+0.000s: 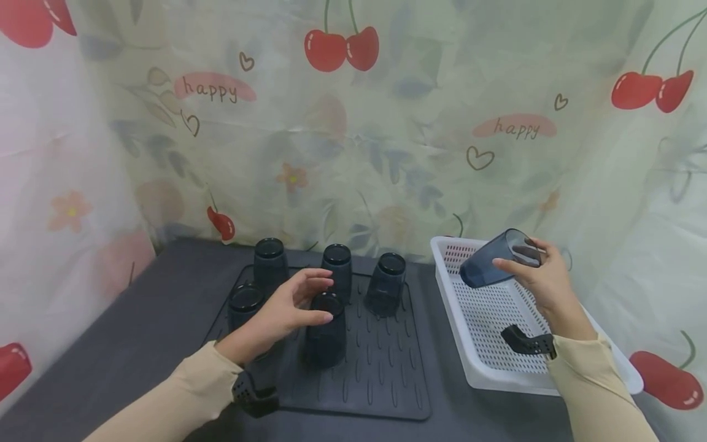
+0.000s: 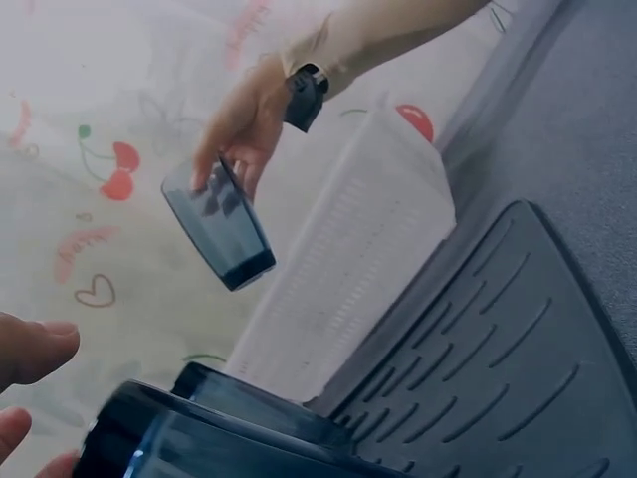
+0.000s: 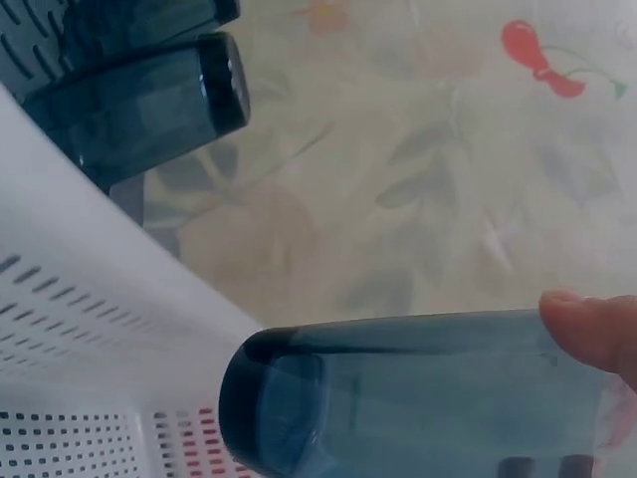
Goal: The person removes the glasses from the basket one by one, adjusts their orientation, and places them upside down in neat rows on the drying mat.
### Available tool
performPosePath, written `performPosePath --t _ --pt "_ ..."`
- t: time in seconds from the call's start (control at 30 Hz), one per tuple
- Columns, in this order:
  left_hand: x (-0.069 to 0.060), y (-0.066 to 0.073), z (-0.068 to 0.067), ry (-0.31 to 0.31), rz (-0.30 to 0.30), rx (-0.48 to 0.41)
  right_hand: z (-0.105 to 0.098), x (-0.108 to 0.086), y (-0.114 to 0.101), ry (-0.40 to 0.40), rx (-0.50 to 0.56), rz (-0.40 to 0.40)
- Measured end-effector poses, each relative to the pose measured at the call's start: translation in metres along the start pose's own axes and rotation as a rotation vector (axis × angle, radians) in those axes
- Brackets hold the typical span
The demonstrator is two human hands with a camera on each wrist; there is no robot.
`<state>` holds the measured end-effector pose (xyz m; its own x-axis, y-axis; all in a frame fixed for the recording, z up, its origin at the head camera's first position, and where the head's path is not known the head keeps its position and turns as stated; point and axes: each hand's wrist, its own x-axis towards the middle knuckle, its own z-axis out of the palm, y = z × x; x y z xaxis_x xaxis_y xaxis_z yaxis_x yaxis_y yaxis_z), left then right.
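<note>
My right hand [image 1: 548, 279] grips a blue translucent cup [image 1: 488, 261] near its open rim, thumb on one side. The cup is tilted, its thick base pointing left, above the white perforated basket [image 1: 450, 319]. In the right wrist view, the cup's side [image 3: 428, 388] and the thumb show clearly. My left hand [image 1: 287, 310] hovers over the drying mat [image 1: 381, 380], fingers apart, beside an upside-down dark blue cup [image 1: 326, 334]. The left wrist view shows a gap between its fingers [image 2: 35, 349] and that cup [image 2: 229, 443].
More upside-down cups stand on the mat: one at back left [image 1: 270, 264], one at back middle [image 1: 338, 270], one at back right [image 1: 385, 285] and one at left [image 1: 243, 304], partly behind the left hand. A patterned curtain [image 1: 386, 153] hangs behind the dark table [image 1: 138, 331].
</note>
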<state>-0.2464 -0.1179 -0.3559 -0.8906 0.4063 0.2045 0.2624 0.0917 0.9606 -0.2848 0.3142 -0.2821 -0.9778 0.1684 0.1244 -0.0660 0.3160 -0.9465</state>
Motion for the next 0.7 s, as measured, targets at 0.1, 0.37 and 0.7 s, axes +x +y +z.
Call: performPosePath --t 0.1,0.37,0.7 --pt "-0.001 0.006 -0.002 0.016 0.023 0.011 0.000 -0.005 -0.005 0.010 0.079 -0.018" --pt "-0.004 0.020 -0.007 0.030 0.076 -0.008 0.011 -0.018 -0.019 -0.003 0.258 -0.087" --pt "-0.002 0.036 -0.008 0.030 0.076 -0.023 0.033 -0.037 -0.030 -0.144 0.353 -0.181"
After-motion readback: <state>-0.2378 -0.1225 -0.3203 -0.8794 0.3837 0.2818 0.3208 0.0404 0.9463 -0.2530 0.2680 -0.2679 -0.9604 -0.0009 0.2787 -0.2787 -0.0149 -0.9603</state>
